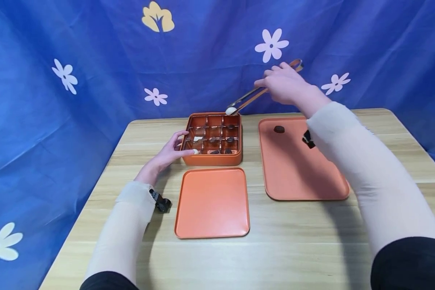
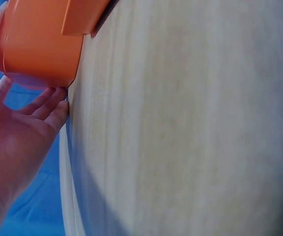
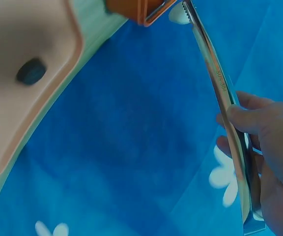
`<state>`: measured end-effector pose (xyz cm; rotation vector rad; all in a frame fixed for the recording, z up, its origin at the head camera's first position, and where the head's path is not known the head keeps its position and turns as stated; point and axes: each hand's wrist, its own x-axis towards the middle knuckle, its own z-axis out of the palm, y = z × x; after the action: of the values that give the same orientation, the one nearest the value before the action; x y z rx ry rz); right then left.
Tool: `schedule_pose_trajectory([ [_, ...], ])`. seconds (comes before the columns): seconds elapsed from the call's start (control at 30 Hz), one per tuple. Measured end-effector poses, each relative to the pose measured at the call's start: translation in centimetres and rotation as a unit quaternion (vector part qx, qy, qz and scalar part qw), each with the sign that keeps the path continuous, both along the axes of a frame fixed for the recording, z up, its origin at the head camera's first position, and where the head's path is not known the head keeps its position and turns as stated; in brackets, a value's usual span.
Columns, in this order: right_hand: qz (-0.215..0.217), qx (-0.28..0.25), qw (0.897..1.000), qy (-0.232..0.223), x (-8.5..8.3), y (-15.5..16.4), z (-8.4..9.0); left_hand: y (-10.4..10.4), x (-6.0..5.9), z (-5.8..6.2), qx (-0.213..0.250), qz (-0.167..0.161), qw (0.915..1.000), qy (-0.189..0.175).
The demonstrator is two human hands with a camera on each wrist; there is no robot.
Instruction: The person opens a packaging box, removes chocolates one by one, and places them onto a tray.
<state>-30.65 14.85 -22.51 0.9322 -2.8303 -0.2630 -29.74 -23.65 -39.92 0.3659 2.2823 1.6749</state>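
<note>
My right hand (image 1: pixel 284 83) grips metal tongs (image 1: pixel 251 95), whose tips pinch a white candy (image 1: pixel 231 110) just above the far right cell of an orange divided box (image 1: pixel 213 138). In the right wrist view the tongs (image 3: pixel 223 93) run from my right hand (image 3: pixel 269 157) up to the white candy (image 3: pixel 178 14) at the box's corner (image 3: pixel 141 10). My left hand (image 1: pixel 172 151) rests with straight fingers against the box's left wall; the left wrist view shows its fingers (image 2: pixel 50 105) touching the box (image 2: pixel 38 46). Several dark candies and one white piece lie in the cells.
An orange lid (image 1: pixel 212 202) lies flat in front of the box. A larger orange tray (image 1: pixel 301 161) at the right holds one dark candy (image 1: pixel 279 129), seen also as a dark candy (image 3: pixel 31 71) from the right wrist. Blue flowered cloth hangs behind the wooden table (image 1: pixel 293 241).
</note>
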Motion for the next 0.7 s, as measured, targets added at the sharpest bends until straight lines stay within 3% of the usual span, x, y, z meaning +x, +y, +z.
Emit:
schedule_pose_trajectory([
  [0.27,-0.002,-0.023,0.999,0.025,1.8,5.7,-0.9,0.3,0.3,0.1,-0.029,0.008,0.9995,0.003],
  [0.43,-0.004,-0.03,0.999,0.045,3.0,9.5,-2.6,0.4,0.2,0.1,-0.005,-0.001,1.0,-0.006],
  [0.7,-0.04,-0.027,0.998,0.045,5.1,14.6,-4.7,1.1,1.8,2.1,-0.005,-0.009,0.9999,-0.009],
])
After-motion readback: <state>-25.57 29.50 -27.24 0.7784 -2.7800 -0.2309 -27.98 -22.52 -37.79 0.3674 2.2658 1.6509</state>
